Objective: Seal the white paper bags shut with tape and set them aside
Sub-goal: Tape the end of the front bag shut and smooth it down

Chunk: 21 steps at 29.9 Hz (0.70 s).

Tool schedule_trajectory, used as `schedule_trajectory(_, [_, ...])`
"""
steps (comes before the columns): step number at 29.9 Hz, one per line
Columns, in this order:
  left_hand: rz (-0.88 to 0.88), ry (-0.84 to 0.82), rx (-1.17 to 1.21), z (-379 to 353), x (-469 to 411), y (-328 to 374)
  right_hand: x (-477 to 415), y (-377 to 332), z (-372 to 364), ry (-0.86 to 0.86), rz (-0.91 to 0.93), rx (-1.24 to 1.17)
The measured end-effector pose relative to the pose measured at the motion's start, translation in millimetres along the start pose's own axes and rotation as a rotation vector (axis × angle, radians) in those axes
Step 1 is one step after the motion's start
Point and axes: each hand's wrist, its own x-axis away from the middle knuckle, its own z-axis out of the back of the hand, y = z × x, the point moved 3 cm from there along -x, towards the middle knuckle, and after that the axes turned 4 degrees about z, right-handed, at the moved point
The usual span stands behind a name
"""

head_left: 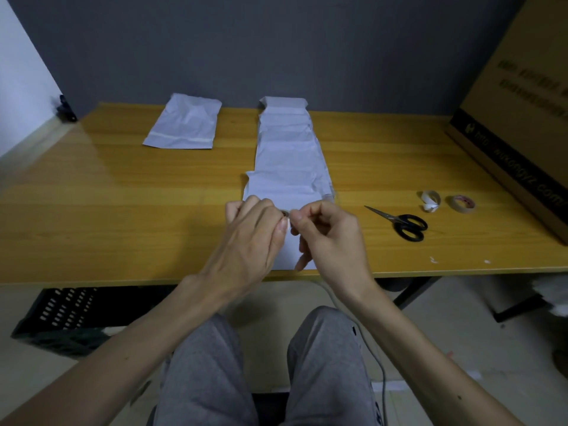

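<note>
Evidently a strip of tape is being drawn off for the next seal. What appears to be a small roll of tape [285,213] is gripped in the curled fingers of the left hand [252,229], and its free end [292,215] seems to be pinched between thumb and forefinger of the right hand [329,232]. Both hands are closed narrowly, raised just above the bench [123,192].

The bag in hand [290,252] is laid flat at the middle of the near edge, directly under the hands, probably so that the tape can be pressed down at once. A row of overlapped white bags [289,149] is run from the middle of the far edge toward it, presumably as waiting stock. One sealed bag [184,124], a pale strip seen across its near end, is set apart toward the far left corner.

Scissors [399,224], a curled white strip [430,201] and a brown tape roll [461,203] are kept toward the right, within reach of the right hand.

On the cardboard box [522,87] at the right edge, a black band carries lettering that begins "http" and ends ".com"; the rest cannot be read. The brown roll's reddish core label is too small to read.
</note>
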Motion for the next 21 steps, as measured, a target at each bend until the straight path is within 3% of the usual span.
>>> schedule_trajectory(5, [0.021, 0.000, -0.013, 0, 0, 0, 2, -1, -3, 0.014, -0.011, 0.071])
schedule_trajectory(11, [0.026, 0.008, 0.004, 0, -4, -1, -1, 1, -8, 0.010, 0.117, 0.256])
schedule_trajectory(17, [0.048, 0.002, 0.019, -2, -1, -1, -2, 14, -13, -0.032, 0.117, 0.199])
schedule_trajectory(21, [0.074, -0.009, 0.031, -3, -1, -1, -2, 14, -14, -0.043, 0.032, 0.030])
